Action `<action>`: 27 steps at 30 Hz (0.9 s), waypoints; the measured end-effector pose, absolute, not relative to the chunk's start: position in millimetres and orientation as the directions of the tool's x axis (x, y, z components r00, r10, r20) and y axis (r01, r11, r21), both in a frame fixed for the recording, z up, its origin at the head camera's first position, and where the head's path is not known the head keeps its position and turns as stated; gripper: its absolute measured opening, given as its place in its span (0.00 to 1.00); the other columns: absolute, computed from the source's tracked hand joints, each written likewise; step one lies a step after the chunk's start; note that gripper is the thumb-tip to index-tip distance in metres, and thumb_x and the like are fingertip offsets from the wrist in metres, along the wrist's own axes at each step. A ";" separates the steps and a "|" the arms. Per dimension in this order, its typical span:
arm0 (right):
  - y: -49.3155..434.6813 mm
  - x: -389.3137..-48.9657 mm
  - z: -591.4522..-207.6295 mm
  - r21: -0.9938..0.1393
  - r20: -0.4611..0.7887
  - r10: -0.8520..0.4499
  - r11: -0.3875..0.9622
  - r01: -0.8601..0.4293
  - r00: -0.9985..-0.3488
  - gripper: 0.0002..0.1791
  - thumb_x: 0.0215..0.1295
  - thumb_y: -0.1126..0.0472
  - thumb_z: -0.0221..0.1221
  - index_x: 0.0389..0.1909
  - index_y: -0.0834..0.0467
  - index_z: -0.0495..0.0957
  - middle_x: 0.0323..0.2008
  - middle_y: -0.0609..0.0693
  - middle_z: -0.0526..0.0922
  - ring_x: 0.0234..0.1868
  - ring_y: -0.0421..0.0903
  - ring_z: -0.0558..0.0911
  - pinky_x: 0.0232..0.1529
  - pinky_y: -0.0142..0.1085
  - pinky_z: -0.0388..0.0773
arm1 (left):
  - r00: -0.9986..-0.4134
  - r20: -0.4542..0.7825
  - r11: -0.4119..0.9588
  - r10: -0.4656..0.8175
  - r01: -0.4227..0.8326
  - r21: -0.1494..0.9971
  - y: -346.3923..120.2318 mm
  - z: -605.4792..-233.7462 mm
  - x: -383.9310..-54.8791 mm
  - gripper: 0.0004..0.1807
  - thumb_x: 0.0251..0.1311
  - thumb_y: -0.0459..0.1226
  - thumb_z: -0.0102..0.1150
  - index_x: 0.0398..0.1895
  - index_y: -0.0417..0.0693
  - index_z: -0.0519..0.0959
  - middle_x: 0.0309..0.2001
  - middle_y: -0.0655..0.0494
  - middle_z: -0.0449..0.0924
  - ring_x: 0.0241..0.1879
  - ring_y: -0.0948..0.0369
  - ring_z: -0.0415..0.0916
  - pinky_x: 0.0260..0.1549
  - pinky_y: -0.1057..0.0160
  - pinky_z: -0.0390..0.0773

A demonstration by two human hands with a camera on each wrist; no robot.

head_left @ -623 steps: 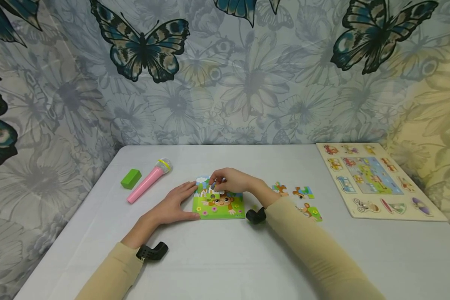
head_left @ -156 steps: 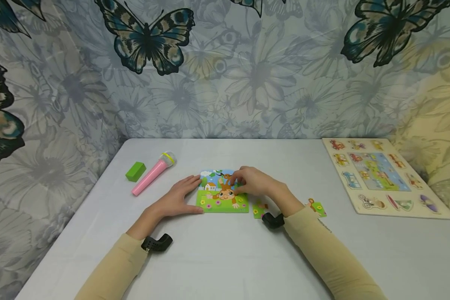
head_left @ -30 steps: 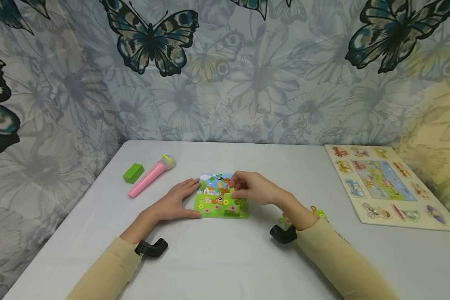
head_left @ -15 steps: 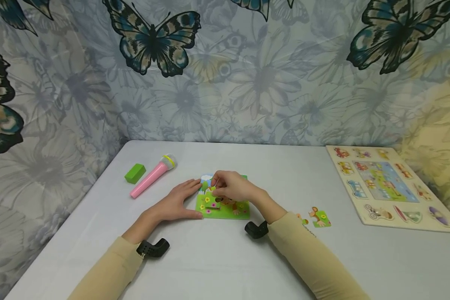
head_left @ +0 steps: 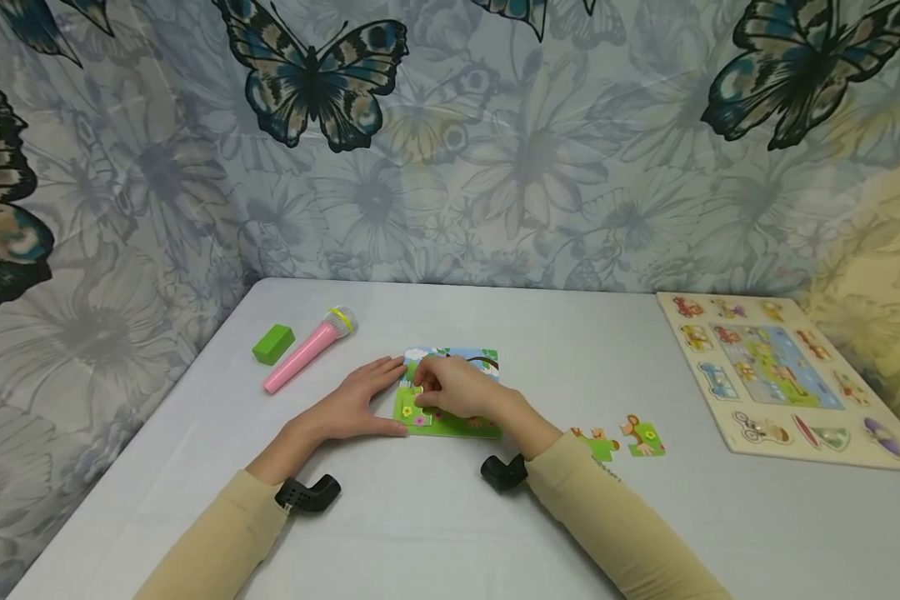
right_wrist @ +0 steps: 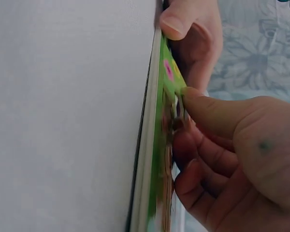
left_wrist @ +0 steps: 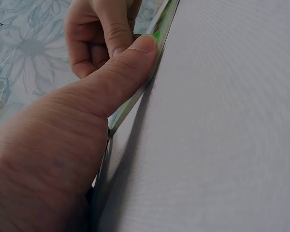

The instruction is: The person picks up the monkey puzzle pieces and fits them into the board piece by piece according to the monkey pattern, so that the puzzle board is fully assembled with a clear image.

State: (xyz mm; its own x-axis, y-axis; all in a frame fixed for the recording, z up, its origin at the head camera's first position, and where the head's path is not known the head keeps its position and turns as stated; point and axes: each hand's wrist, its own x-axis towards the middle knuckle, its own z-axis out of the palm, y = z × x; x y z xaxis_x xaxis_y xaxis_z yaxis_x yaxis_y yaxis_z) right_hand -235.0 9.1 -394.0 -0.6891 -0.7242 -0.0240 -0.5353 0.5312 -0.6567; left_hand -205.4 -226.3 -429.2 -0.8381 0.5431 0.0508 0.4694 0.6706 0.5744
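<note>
A small jigsaw board (head_left: 487,360) with a sky and meadow picture lies at mid table. My left hand (head_left: 352,410) rests at its left side, fingers straight and thumb along the near corner; the thumb (left_wrist: 130,60) touches the board's edge in the left wrist view. My right hand (head_left: 461,390) pinches a green puzzle piece (head_left: 414,413) with flowers, low over the board's lower left. In the right wrist view the thumb lies on the piece (right_wrist: 172,72), which sits tilted against the board. The right hand hides much of the board's middle.
Two loose puzzle pieces, one with a paw (head_left: 646,436) and one green and brown (head_left: 598,444), lie right of the board beside the right sleeve. A pink toy microphone (head_left: 303,354) and green block (head_left: 273,344) lie back left. A large wooden puzzle board (head_left: 701,417) lies far right.
My right hand has carried the flowered piece from the board's right part to its lower left and lowered it. The loose pieces show more from behind the sleeve. My left hand stays put.
</note>
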 end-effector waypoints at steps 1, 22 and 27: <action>9.0 -233.9 -394.4 -0.655 -0.026 -0.726 0.532 -0.536 -0.687 0.10 0.70 0.61 0.65 0.47 0.60 0.78 0.27 0.44 0.80 0.24 0.39 0.80 0.37 0.34 0.77 | -0.837 0.049 0.670 0.545 0.470 0.574 -225.9 -429.4 -205.5 0.54 0.53 0.56 0.74 0.78 0.41 0.60 0.79 0.51 0.52 0.78 0.47 0.42 0.72 0.39 0.46; 11.8 -226.8 -389.7 -0.538 -0.023 -0.771 0.546 -0.642 -0.636 0.09 0.66 0.57 0.69 0.40 0.57 0.81 0.36 0.46 0.76 0.36 0.40 0.75 0.40 0.33 0.75 | -0.828 0.045 0.674 0.559 0.485 0.558 -224.9 -429.0 -207.7 0.54 0.54 0.56 0.73 0.78 0.42 0.59 0.79 0.51 0.51 0.78 0.48 0.42 0.72 0.39 0.47; 16.5 -228.0 -386.5 -0.566 0.004 -0.789 0.505 -0.652 -0.615 0.10 0.65 0.58 0.70 0.42 0.58 0.82 0.38 0.47 0.79 0.38 0.41 0.77 0.42 0.33 0.77 | -0.828 0.056 0.670 0.557 0.489 0.558 -225.1 -429.8 -208.0 0.55 0.53 0.56 0.74 0.78 0.41 0.59 0.79 0.50 0.52 0.78 0.47 0.43 0.71 0.38 0.47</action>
State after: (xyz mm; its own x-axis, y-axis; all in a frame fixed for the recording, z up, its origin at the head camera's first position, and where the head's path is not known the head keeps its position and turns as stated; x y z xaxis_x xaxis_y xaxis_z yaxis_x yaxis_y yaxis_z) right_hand -228.0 16.5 -386.5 -0.6148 -0.7887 0.0035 -0.6515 0.5054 -0.5658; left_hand -208.0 -225.1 -429.8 -0.8284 0.5574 0.0557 0.4887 0.6705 0.5582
